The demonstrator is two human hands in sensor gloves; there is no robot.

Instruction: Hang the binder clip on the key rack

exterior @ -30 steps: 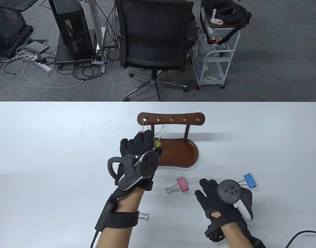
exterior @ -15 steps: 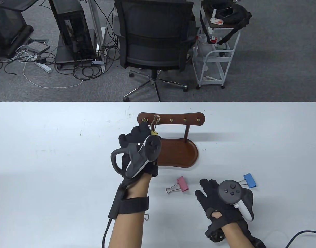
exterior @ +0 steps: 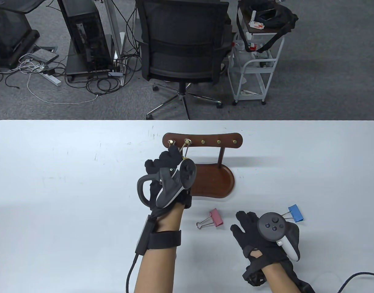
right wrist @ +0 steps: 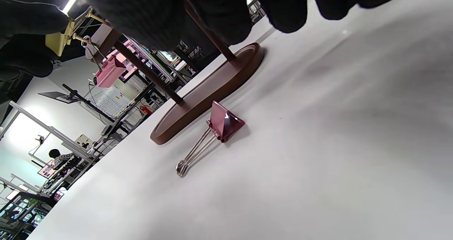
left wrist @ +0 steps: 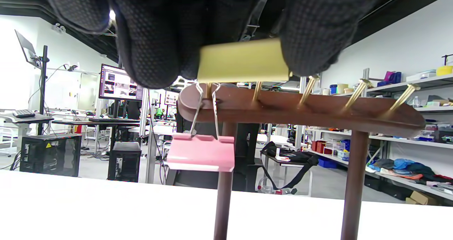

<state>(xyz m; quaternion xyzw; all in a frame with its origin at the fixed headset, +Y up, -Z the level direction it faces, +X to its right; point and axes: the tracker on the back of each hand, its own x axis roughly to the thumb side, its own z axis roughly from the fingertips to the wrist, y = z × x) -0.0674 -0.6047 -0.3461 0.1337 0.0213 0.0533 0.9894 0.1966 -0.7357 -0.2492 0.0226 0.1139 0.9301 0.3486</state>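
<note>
A dark wooden key rack (exterior: 219,138) with brass hooks stands on an oval base (exterior: 216,182) mid-table. My left hand (exterior: 168,161) pinches a yellow binder clip (left wrist: 243,60) and holds its wire loop (exterior: 187,142) at the second hook from the left. A pink clip (left wrist: 201,152) hangs from the leftmost hook. My right hand (exterior: 251,232) rests flat on the table, holding nothing. A second pink clip (exterior: 213,218) lies on the table between my hands and shows in the right wrist view (right wrist: 221,125). A blue clip (exterior: 296,212) lies behind the right hand.
The white table (exterior: 52,189) carries the rack near its middle. An office chair (exterior: 182,45) and a white cart (exterior: 257,64) stand beyond the far edge. A cable (exterior: 355,279) runs at the bottom right.
My left hand moved right and forward with the yellow clip, bringing its wire loop from below the rack bar up to the second hook. The right hand has not moved.
</note>
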